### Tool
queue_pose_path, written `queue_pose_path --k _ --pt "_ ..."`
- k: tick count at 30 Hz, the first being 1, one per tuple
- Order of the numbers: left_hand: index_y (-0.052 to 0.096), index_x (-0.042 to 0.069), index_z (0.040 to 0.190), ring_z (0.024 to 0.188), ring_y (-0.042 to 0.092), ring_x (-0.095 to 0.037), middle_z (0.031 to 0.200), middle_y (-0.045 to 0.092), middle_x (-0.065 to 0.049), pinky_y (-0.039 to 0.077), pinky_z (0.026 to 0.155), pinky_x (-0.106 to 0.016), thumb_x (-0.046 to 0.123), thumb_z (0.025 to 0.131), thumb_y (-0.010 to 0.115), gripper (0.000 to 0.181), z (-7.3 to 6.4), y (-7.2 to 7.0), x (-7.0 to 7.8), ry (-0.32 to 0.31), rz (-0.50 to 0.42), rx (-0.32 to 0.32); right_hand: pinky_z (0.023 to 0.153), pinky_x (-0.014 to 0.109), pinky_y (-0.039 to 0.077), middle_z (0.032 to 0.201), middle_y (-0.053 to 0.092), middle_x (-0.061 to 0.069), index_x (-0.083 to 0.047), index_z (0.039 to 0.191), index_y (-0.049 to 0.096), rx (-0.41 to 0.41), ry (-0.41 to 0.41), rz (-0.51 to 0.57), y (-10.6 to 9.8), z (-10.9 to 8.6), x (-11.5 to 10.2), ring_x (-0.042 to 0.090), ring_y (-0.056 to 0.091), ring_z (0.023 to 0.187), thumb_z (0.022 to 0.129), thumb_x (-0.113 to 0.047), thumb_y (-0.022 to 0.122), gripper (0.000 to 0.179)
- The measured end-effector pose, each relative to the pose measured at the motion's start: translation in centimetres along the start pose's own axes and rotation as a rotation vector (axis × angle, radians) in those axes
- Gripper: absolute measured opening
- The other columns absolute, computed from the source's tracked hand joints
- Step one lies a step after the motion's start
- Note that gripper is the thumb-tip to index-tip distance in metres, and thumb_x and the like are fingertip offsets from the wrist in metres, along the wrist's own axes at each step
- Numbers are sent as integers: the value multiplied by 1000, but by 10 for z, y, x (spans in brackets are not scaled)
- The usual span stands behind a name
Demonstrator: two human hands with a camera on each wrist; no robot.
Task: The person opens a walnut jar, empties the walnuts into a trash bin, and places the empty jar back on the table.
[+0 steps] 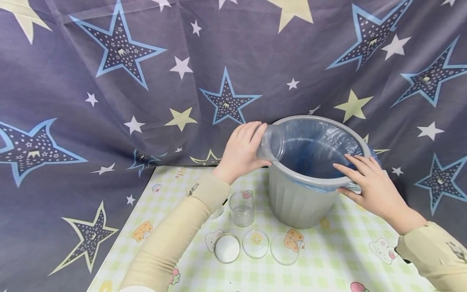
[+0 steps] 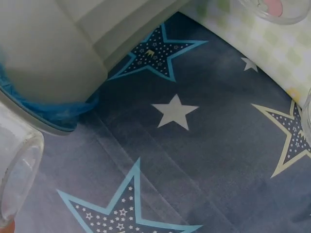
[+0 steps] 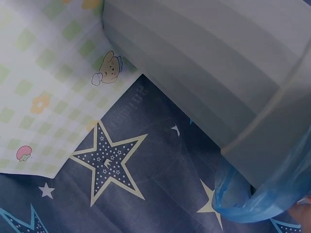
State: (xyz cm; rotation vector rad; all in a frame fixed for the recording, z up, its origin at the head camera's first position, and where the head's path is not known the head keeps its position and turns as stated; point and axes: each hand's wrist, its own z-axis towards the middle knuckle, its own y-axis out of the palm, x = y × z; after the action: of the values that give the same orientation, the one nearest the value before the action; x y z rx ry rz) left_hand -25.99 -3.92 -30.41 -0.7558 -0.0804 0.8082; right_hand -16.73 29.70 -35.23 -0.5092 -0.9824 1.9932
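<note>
My left hand (image 1: 241, 150) grips a clear jar (image 1: 273, 142), tipped sideways with its mouth over the left rim of a grey trash bin (image 1: 299, 202). In the left wrist view the jar (image 2: 19, 170) sits close by the bin's rim. A blue plastic bag (image 1: 313, 142) lines the bin and folds over its edge. At the right side of the rim, my right hand (image 1: 373, 186) rests with fingers spread and fairly straight, the thumb outside. The right wrist view shows only a fingertip beside the bag's blue overhang (image 3: 257, 204).
A clear cylindrical jar (image 1: 242, 209) stands left of the bin on a checked tablecloth (image 1: 321, 267). In front lie a round dish with white contents (image 1: 227, 248) and two clear round lids (image 1: 255, 243). Another clear round piece (image 1: 217, 212) is partly hidden by my left sleeve. A star-patterned curtain (image 1: 146, 101) hangs behind.
</note>
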Motion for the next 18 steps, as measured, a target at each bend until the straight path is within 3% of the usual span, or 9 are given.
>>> queue_pose_path --k 10,18 --pt "44 -3 130 115 52 -30 122 54 -18 39 106 -39 49 62 83 93 -11 2 3 -37 -53 86 114 59 19 133 49 27 -16 129 57 -12 9 14 -1 0 1 47 43 120 87 -70 27 74" --pt "43 -3 131 118 52 -29 124 54 -17 42 104 -38 49 63 82 94 -19 1 6 -130 -124 69 113 60 21 134 49 27 -17 129 56 -19 14 8 -2 -1 0 47 43 120 86 -70 31 73"
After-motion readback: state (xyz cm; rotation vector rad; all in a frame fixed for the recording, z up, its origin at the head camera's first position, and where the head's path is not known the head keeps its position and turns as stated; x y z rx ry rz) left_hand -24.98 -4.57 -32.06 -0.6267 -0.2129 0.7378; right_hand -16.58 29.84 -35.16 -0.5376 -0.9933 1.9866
